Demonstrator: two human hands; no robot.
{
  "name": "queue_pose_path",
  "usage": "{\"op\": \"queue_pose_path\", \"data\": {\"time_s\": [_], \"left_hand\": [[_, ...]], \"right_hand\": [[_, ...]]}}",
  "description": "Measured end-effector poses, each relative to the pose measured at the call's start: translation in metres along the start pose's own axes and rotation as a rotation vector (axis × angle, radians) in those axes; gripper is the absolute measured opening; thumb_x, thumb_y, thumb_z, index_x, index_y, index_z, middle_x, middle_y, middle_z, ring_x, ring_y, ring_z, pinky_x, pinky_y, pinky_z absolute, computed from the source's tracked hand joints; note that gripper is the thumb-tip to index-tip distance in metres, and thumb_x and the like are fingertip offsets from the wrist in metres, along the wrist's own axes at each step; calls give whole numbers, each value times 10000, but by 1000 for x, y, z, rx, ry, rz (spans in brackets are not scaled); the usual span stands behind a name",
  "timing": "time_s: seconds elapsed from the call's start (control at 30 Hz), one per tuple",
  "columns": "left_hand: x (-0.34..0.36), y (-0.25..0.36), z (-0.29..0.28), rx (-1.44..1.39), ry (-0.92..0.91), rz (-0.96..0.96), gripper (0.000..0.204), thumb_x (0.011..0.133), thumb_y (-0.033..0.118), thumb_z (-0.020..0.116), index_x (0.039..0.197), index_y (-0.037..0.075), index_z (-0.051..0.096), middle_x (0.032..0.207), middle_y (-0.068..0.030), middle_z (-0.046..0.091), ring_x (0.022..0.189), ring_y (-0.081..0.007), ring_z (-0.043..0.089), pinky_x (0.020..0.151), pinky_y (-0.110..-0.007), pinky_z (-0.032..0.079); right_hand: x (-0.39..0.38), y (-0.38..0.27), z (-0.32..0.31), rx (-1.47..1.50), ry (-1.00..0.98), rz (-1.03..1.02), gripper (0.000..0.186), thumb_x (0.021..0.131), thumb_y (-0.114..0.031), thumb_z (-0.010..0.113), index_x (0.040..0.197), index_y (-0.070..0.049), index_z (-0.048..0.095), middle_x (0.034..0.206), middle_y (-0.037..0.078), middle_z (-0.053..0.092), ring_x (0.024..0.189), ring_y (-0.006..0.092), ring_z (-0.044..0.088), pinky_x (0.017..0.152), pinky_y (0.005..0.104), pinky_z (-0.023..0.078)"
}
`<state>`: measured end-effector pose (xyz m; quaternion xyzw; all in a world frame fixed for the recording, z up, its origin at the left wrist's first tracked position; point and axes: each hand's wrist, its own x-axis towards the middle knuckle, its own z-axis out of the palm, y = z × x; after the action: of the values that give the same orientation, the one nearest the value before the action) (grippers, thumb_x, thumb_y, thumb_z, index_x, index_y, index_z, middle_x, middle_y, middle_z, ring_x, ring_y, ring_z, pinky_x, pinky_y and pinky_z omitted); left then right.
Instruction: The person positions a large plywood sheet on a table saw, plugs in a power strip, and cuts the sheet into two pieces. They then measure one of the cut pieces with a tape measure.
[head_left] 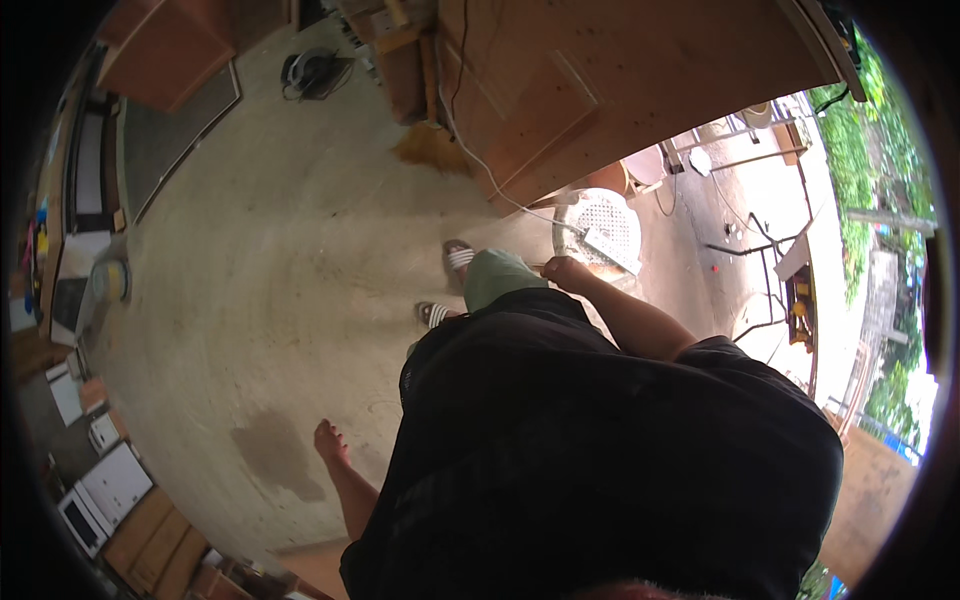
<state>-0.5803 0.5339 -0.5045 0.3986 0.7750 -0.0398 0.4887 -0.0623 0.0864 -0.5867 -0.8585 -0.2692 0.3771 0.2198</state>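
Note:
My left hand [332, 443] hangs over the concrete floor at the lower left, fingers loosely bent and apart, holding nothing visible. My right hand [563, 272] is beside my pale green shorts [499, 275]; its fingers are too small and partly hidden to read. Just beyond it is a round white perforated stool top [595, 215] with a white power strip [610, 252] and cord on it. My dark shirt fills the lower middle, and my striped sandals [460, 255] show below.
A wooden work surface [640, 60] overhangs at the top, above a straw broom head [430, 147]. A dark coiled object [315, 75] lies on the floor [280, 250]. Boards, boxes and white items [112, 485] line the left edge. Metal frames [765, 250] stand at the bright opening on the right.

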Motion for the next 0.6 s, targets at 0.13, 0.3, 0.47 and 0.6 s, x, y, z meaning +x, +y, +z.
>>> {"op": "queue_pose_path", "data": {"time_s": [0.13,0.3,0.47,0.6], "left_hand": [[31,89,-13,57,48,175,582,901,426,534,1404,151,439,1364,-116,503,1200,-341,491,961,-558,366],[-4,139,62,391,-198,358,500,894,310,562,1314,42,531,1213,-126,616,1008,-251,595,873,-413,464],[-46,161,117,809,-352,578,529,874,295,617,1306,1,537,1171,-227,643,1101,-328,621,942,-396,468],[-2,138,103,811,-372,583,482,894,281,613,1280,0,556,1105,-202,674,1037,-291,643,900,-363,482]], "right_hand": [[-15,-15,10,-112,-163,277,367,826,-375,648,964,-40,711,974,184,692,925,344,660,813,440,517],[7,6,12,65,-43,624,436,758,-368,732,1057,-56,679,1066,190,676,1009,340,644,861,407,513],[15,44,-3,-83,143,839,617,711,-286,765,1238,-52,543,1102,210,660,1071,372,621,901,442,519],[-2,42,-30,-149,166,897,610,788,-333,701,1304,-119,456,1343,189,499,1258,368,483,1013,465,442]]}}
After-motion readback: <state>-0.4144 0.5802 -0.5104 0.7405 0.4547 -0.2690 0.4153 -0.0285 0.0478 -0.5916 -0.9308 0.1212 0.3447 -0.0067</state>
